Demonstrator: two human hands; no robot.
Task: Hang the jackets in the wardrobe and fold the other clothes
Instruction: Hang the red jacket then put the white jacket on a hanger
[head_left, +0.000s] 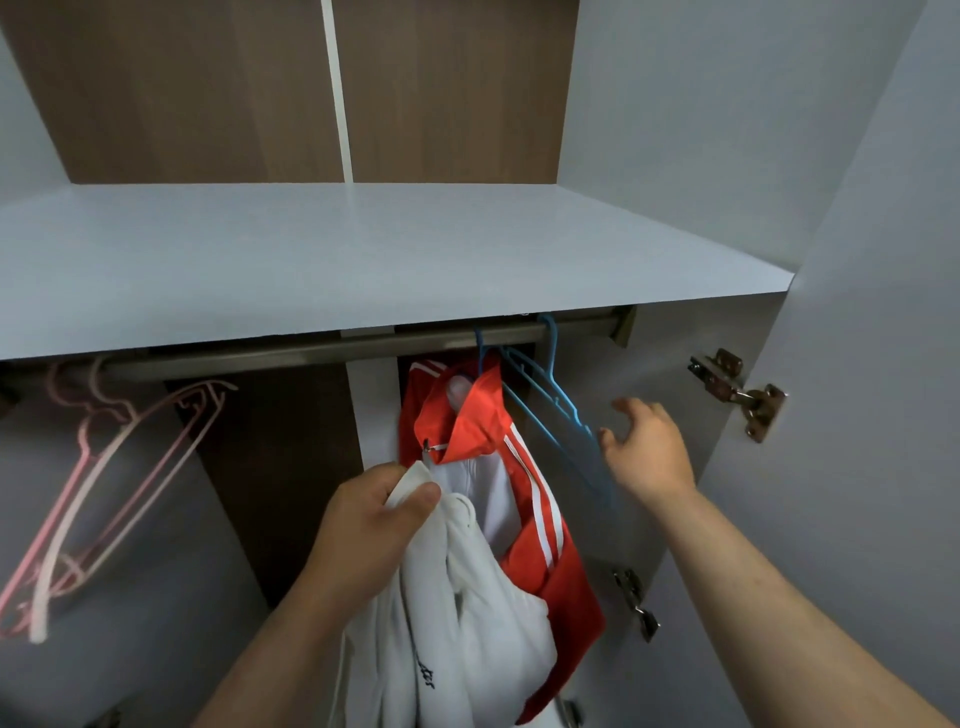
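A red jacket (540, 566) with white stripes hangs on a blue hanger from the metal rail (291, 354) inside the wardrobe. My left hand (363, 530) grips a white jacket (467, 623) by its top edge, in front of the red one. My right hand (647, 449) is open, fingers spread, right beside an empty blue hanger (558, 410) that hangs on the rail to the right of the red jacket. Whether the fingers touch the hanger I cannot tell.
Several empty pink hangers (98, 467) hang at the rail's left end, blurred. A white shelf (363, 260) juts out just above the rail. The open wardrobe door with metal hinges (748, 395) stands at the right.
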